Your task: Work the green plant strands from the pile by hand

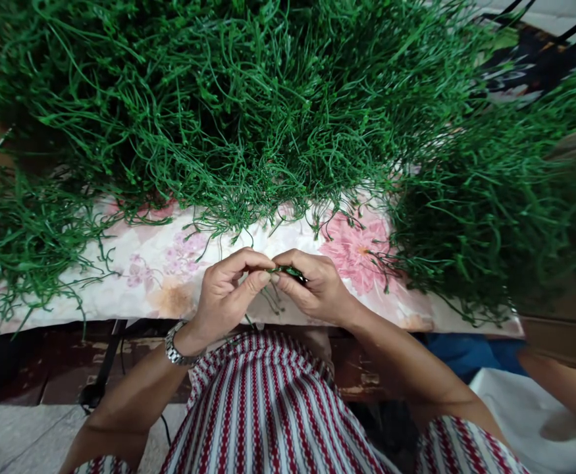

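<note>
Over the near edge of a flower-printed cloth, both hands meet at the fingertips. My right hand (317,284) is closed on a few thin green stems (290,270), which look like plastic plant pieces. Thumb and forefinger of my left hand (231,283) pinch the end of the same stems, touching the right fingertips. Several thin stem ends dangle below the fingers. Just beyond the hands lies a large heap of green stems (248,112) with small knobbed tips. What exactly the fingertips grip is partly hidden.
The flower-printed cloth (169,289) covers the table. Smaller piles of stems lie at left (26,243) and right (485,217). Cardboard (559,309) stands at the right edge, near another person's arm (564,388). Dark patterned fabric (524,62) is at the back right.
</note>
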Available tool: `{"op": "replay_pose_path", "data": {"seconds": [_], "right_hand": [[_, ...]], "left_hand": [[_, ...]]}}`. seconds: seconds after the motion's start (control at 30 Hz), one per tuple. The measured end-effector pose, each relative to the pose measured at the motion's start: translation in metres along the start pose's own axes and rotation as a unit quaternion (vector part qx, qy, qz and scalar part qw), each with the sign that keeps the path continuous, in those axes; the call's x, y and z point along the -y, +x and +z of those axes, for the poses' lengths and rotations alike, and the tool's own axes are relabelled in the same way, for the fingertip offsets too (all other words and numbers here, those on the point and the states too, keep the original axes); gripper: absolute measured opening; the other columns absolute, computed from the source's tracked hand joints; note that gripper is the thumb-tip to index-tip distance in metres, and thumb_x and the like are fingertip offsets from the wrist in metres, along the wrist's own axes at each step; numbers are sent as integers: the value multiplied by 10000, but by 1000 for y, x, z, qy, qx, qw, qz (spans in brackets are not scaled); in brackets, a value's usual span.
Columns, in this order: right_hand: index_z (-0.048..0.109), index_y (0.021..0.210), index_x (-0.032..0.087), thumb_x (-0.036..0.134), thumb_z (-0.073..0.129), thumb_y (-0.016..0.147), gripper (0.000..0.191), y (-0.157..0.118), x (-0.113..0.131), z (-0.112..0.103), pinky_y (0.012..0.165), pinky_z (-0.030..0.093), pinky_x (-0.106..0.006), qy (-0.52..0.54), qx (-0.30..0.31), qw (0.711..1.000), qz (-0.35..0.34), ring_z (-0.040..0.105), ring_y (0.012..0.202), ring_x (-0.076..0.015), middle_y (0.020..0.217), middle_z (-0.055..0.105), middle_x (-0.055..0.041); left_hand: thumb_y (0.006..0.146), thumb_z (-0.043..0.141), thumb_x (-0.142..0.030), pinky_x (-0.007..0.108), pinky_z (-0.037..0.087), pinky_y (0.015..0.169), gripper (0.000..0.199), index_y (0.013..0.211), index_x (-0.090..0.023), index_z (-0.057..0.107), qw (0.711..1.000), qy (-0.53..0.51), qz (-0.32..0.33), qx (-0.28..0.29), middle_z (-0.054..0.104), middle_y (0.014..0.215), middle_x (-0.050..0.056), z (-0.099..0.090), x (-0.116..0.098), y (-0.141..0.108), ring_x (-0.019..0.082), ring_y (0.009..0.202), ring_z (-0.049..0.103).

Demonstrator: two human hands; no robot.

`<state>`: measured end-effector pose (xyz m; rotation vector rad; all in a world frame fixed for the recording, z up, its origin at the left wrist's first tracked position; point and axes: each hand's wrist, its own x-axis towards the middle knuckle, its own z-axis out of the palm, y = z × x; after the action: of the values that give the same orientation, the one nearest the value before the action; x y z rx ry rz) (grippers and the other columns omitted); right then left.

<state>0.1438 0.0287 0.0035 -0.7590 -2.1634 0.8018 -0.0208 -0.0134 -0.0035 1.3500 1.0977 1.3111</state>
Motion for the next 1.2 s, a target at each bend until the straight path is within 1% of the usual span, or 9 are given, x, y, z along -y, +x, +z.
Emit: {"op": "replay_pose_path", "data": {"seconds": [0.23, 0.33, 0.43, 0.5, 0.6, 0.73, 0.87, 1.03, 1.2], "right_hand": [[557, 890, 138, 180, 526, 852, 65, -3, -1, 3, 582, 432, -167, -30, -31, 999, -24, 570, 635, -65, 752, 635, -14], [543, 955, 142, 203, 528, 857, 117, -5, -4, 6, 578, 446, -167, -32, -39, 998, -31, 571, 635, -66, 782, 633, -19], [511, 1078, 133, 208, 516, 867, 224, -6, -6, 5, 659, 480, -180, -22, -19, 999, -43, 609, 768, -86, 917, 646, -64], [512, 1081, 125, 200, 502, 877, 218, -5, -7, 3, 710, 485, -188, -13, 4, 998, -60, 617, 842, -97, 943, 650, -79], [534, 988, 125, 217, 485, 889, 144, -5, -7, 0, 648, 468, -178, -14, 23, 998, -57, 605, 753, -85, 843, 647, -56], [526, 877, 137, 231, 471, 894, 110, -5, -7, -2, 518, 388, -165, -28, 33, 998, -46, 507, 566, -57, 669, 572, 5], [517, 865, 138, 204, 472, 884, 82, -7, -7, 0, 500, 351, -169, -68, 18, 996, -61, 472, 533, -53, 638, 552, 17], [492, 843, 153, 196, 468, 866, 54, -9, -8, 0, 487, 331, -184, -128, -4, 987, -93, 455, 504, -61, 609, 530, 31], [477, 847, 157, 199, 454, 870, 54, -11, -10, -1, 489, 328, -193, -171, 17, 980, -98, 457, 509, -72, 618, 530, 24]], "left_hand": [[795, 593, -214, 184, 411, 584, 64, 792, -151, 605, 994, 83, -68, 8, 607, 719, 2, -5, -7, -1, 96, 641, 540], [792, 592, -187, 187, 424, 599, 51, 769, -152, 622, 995, 90, -44, 5, 617, 708, 4, -4, -9, 0, 98, 655, 555], [778, 611, -161, 197, 448, 630, 46, 754, -155, 650, 998, 67, -16, 14, 645, 721, 15, -3, -8, 0, 105, 681, 578], [773, 617, -149, 201, 459, 631, 49, 748, -155, 659, 997, 68, -9, 18, 657, 724, 22, -2, -8, 0, 106, 674, 589], [776, 601, -117, 198, 452, 610, 69, 766, -151, 660, 993, 114, 33, 7, 645, 696, 21, 1, -9, -1, 98, 645, 580], [788, 563, -89, 191, 428, 600, 95, 792, -151, 636, 985, 158, 75, 7, 608, 687, 5, 3, -12, -4, 85, 632, 550], [802, 549, -134, 195, 424, 621, 60, 782, -160, 600, 982, 184, 27, 11, 602, 706, 0, 2, -14, -6, 94, 656, 541], [779, 583, -207, 197, 425, 633, 49, 780, -158, 582, 986, 154, -55, 44, 593, 707, -3, 1, -13, -1, 105, 673, 527], [763, 596, -215, 196, 399, 575, 70, 774, -150, 620, 982, 138, -98, 82, 556, 647, -12, -2, -10, 4, 94, 602, 482]]}}
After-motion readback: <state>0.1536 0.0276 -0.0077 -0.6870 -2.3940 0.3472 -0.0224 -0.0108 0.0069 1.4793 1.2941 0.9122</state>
